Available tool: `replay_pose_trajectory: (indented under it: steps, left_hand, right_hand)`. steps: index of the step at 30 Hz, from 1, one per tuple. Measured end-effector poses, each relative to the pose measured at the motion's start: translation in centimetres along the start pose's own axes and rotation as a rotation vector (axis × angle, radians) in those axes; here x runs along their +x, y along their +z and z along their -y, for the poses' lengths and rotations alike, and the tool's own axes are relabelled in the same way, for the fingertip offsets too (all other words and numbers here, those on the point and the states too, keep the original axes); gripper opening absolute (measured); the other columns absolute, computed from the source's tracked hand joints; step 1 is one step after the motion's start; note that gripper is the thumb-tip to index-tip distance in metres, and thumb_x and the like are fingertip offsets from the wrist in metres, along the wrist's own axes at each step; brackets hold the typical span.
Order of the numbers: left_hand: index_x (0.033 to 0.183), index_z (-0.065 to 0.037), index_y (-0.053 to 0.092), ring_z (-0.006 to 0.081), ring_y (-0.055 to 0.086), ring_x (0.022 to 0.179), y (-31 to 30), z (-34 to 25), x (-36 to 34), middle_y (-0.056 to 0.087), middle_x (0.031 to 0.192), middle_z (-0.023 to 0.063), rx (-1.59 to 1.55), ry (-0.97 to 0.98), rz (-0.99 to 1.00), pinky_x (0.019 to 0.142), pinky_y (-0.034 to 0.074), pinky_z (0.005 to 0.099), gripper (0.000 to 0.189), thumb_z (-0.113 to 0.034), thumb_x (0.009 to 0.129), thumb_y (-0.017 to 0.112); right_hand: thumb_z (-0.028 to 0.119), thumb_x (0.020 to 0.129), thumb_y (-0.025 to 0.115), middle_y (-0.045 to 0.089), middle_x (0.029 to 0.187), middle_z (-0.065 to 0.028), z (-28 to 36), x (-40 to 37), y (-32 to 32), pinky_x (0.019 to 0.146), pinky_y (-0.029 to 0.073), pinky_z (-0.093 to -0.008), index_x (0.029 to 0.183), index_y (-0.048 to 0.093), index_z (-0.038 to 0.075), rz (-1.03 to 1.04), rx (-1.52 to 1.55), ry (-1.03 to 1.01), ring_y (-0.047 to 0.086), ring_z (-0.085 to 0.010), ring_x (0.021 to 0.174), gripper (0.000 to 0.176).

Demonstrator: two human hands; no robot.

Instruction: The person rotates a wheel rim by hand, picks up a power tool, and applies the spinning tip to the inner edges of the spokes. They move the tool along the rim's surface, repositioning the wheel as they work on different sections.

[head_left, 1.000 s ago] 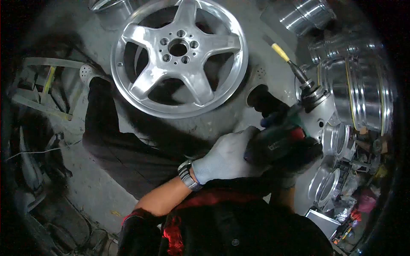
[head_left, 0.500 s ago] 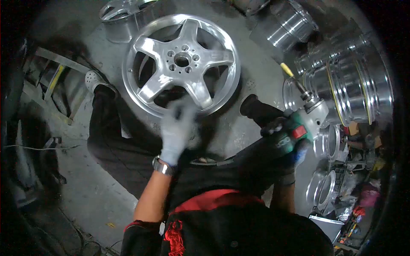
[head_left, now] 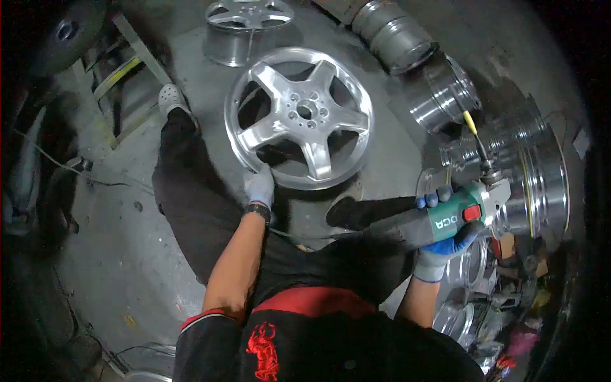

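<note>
A polished five-spoke alloy wheel point(head_left: 315, 149) stands face up, tilted a little, in front of my legs. My left hand point(head_left: 259, 186), in a pale glove, grips its near left rim edge; part of the fingers is hidden. In my right hand point(head_left: 445, 251), gloved in blue and grey, is a green grinder point(head_left: 449, 218) with a red switch. The fingers wrap round its body, off to the right of the wheel. From the grinder's metal head a thin shaft points away from me, ending in a yellow tip point(head_left: 470, 121).
Another spoked wheel point(head_left: 249, 16) stands beyond. Several shiny wheel barrels point(head_left: 541, 178) crowd the right side, with clutter point(head_left: 509, 299) below them. A metal frame point(head_left: 137, 60) stands at the left by my shoe point(head_left: 170, 97). A cable point(head_left: 83, 172) runs across the floor at left.
My left hand, blurred near the wheel before, now holds its rim. The grinder has swung to lie more level, and the view has shifted so the wheel appears lower and further right.
</note>
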State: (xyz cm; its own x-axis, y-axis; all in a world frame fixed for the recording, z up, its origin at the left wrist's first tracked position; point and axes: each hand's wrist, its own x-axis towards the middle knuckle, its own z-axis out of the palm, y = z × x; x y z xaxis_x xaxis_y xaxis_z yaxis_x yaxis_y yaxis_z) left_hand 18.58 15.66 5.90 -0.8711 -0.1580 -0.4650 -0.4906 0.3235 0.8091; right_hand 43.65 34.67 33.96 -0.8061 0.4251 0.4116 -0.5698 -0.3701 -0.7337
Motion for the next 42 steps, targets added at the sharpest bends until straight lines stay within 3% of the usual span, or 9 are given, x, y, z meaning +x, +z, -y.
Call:
replay_pose_trajectory:
  steps: [1,6,8,9,10,12,20,31,42]
  left_hand:
    - [0.126,0.012,0.058,0.0468,0.066,0.113,-0.3,0.6,0.3,0.069,0.120,0.0317,0.086,0.226,-0.033,0.101,0.050,0.0484,0.064,-0.043,0.094,0.069]
    - [0.125,0.009,0.062,0.0478,0.064,0.117,-2.3,-1.1,-0.9,0.069,0.123,0.0302,-0.053,0.144,-0.097,0.102,0.048,0.0525,0.054,-0.039,0.100,0.062]
    - [0.125,0.009,0.062,0.0471,0.064,0.117,-1.1,1.5,1.3,0.069,0.122,0.0298,0.018,0.402,-0.225,0.102,0.048,0.0507,0.050,-0.036,0.100,0.063]
    - [0.124,0.009,0.062,0.0431,0.065,0.115,-2.5,-0.7,0.1,0.069,0.121,0.0295,-0.072,0.193,-0.112,0.102,0.048,0.0473,0.049,-0.034,0.101,0.064]
    - [0.125,0.009,0.062,0.0395,0.065,0.111,-3.6,-1.9,-0.7,0.068,0.120,0.0282,-0.137,0.295,-0.083,0.100,0.048,0.0454,0.047,-0.032,0.103,0.063]
    - [0.125,0.009,0.061,0.0358,0.065,0.104,-2.9,-0.7,1.0,0.069,0.115,0.0257,-0.225,0.350,-0.103,0.097,0.048,0.0442,0.044,-0.029,0.103,0.063]
    - [0.111,0.006,0.059,0.0194,0.056,0.090,-4.9,-0.8,3.1,0.064,0.101,0.0120,-0.157,0.159,-0.005,0.084,0.049,0.0367,0.037,-0.031,0.109,0.056]
    - [0.111,0.001,0.065,0.0131,0.052,0.089,-5.1,-2.3,2.4,0.063,0.100,0.0049,-0.346,-0.086,0.054,0.080,0.046,0.0297,0.041,-0.039,0.111,0.054]
    - [0.105,0.001,0.063,0.0134,0.051,0.083,-6.9,-4.0,5.1,0.062,0.091,0.0049,-0.021,0.165,-0.062,0.076,0.045,0.0311,0.041,-0.038,0.111,0.053]
  right_hand:
    - [0.063,0.093,0.070,0.059,0.124,-0.0160,-0.5,1.0,-0.6,0.100,0.043,-0.0549,0.155,0.043,0.015,0.029,0.001,0.014,0.057,-0.0328,0.109,0.083]
    - [0.068,0.096,0.059,0.065,0.127,-0.0215,-4.2,8.1,-6.5,0.109,0.036,-0.0663,0.153,0.048,0.011,0.079,0.074,0.000,0.061,-0.0363,0.115,0.082]
    - [0.067,0.099,0.056,0.067,0.131,-0.0201,-6.2,10.8,-10.0,0.113,0.030,-0.0748,0.152,0.049,0.010,0.024,0.128,0.020,0.065,-0.0375,0.117,0.078]
    - [0.066,0.100,0.055,0.067,0.132,-0.0188,-7.2,12.5,-10.7,0.113,0.033,-0.0731,0.152,0.049,0.009,0.070,0.212,0.014,0.067,-0.0367,0.116,0.078]
    - [0.065,0.101,0.054,0.068,0.133,-0.0174,-8.0,14.1,-11.5,0.114,0.036,-0.0714,0.152,0.049,0.007,0.119,0.291,0.002,0.068,-0.0360,0.116,0.077]
    - [0.064,0.101,0.055,0.068,0.131,-0.0156,-9.3,15.8,-16.7,0.102,0.056,-0.0512,0.148,0.051,0.006,-0.130,0.111,-0.018,0.070,-0.0314,0.112,0.075]
    - [0.062,0.102,0.054,0.067,0.125,-0.0195,-15.0,22.6,-25.4,0.101,0.053,-0.0620,0.142,0.054,0.002,-0.238,0.150,0.093,0.069,-0.0384,0.103,0.073]
    - [0.062,0.104,0.048,0.066,0.124,-0.0199,-19.6,24.1,-31.3,0.090,0.057,-0.0509,0.142,0.053,0.000,-0.300,0.017,0.121,0.069,-0.0354,0.099,0.073]
    - [0.055,0.104,0.052,0.065,0.122,-0.0188,-18.0,21.2,-28.6,0.090,0.056,-0.0481,0.140,0.053,-0.002,-0.363,0.216,0.138,0.067,-0.0323,0.100,0.068]
